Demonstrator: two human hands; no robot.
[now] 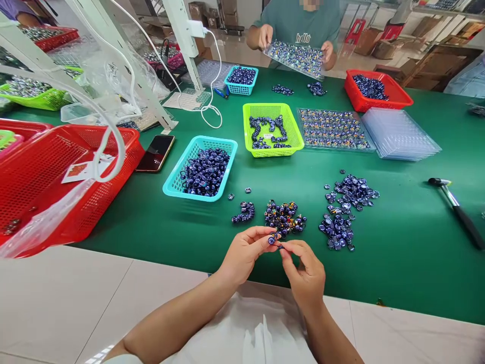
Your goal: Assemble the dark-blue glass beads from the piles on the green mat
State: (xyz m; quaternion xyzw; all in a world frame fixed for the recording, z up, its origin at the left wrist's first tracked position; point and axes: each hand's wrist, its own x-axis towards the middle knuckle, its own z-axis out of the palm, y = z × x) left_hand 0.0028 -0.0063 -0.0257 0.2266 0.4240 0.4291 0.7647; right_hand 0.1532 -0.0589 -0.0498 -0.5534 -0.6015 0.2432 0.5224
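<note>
My left hand [246, 254] pinches a small dark-blue shiny round piece [272, 240] with a bit of orange on it, between thumb and fingers. Close beside it, my right hand [306, 270] pinches a small dark piece [281, 247], partly covered by the fingertips. Just beyond both hands lies a heap of blue pieces with orange and yellow bits [285, 216]. A curved row of stacked blue rings [244, 212] rests left of that heap. To the right spreads a loose pile of flat blue discs [337, 230].
Blue rings fill a light-blue basket [172, 188]; a lime-green basket [299, 136] holds rows of them. Nearby are a filled clear tray [333, 129], stacked clear trays [401, 134], a hammer [460, 212], a phone [156, 153] and red baskets [125, 146]. Opposite, a person [303, 25] holds a tray.
</note>
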